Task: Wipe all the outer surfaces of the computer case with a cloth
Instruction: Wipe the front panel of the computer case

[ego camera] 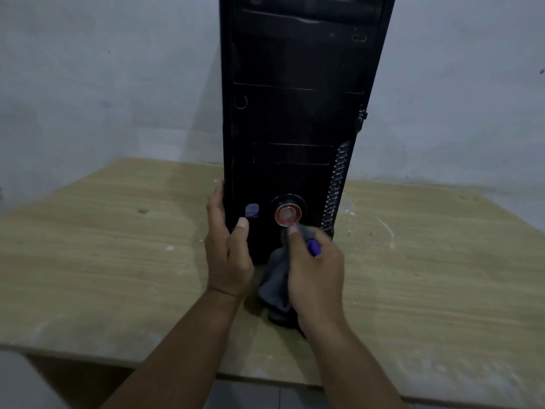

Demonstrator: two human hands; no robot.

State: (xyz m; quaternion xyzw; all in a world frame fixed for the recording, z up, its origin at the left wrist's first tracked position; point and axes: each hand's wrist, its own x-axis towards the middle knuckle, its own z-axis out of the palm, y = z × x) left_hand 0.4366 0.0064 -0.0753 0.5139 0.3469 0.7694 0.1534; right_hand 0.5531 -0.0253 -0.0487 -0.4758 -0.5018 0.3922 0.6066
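Note:
A tall black computer case [295,113] stands upright on the wooden table [103,261], its front panel facing me. A round red-ringed button [287,214] sits low on that panel, with a small blue sticker [251,210] to its left. My left hand [228,249] grips the case's lower left edge, thumb on the front and fingers round the side. My right hand [315,270] holds a grey cloth [275,287] with a purple patch against the panel just below the button. The cloth hangs down under that hand.
A pale grey wall [103,84] rises close behind the table. The table's front edge [147,358] runs near me, with floor below. White scuffs mark the tabletop to the right of the case [389,231].

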